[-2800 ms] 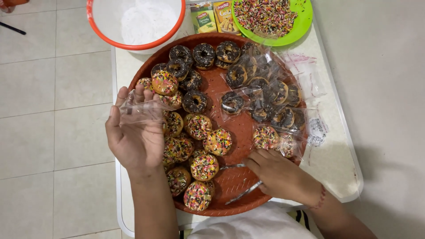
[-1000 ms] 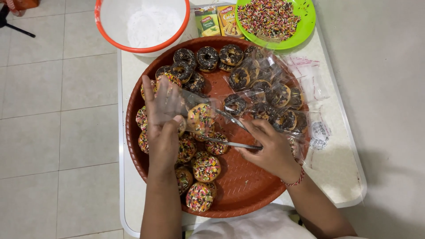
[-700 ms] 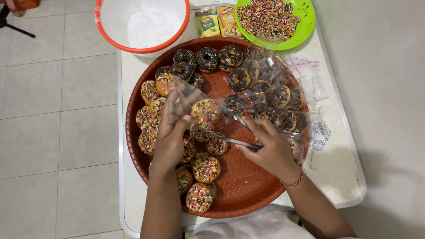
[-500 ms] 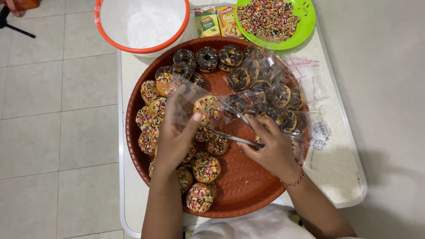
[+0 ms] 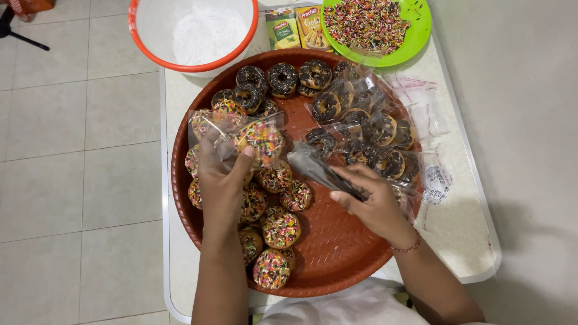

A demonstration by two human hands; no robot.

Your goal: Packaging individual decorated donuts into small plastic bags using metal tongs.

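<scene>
Head view: left hand (image 5: 224,180) pinches clear bag (image 5: 238,129) with sprinkle donut (image 5: 260,139) inside, over tray (image 5: 337,253) left half. Right hand (image 5: 374,201) closed on metal tongs (image 5: 322,170), tips at bag mouth. Keep mouth wide, release donut deep, avoid smearing.

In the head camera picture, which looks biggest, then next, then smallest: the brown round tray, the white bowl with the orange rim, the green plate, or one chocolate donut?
1. Brown round tray, by far the biggest.
2. White bowl, though the picture's edge cuts it off.
3. Green plate, also cut off at the top, so bowl and plate are close.
4. One chocolate donut, smallest.
</scene>
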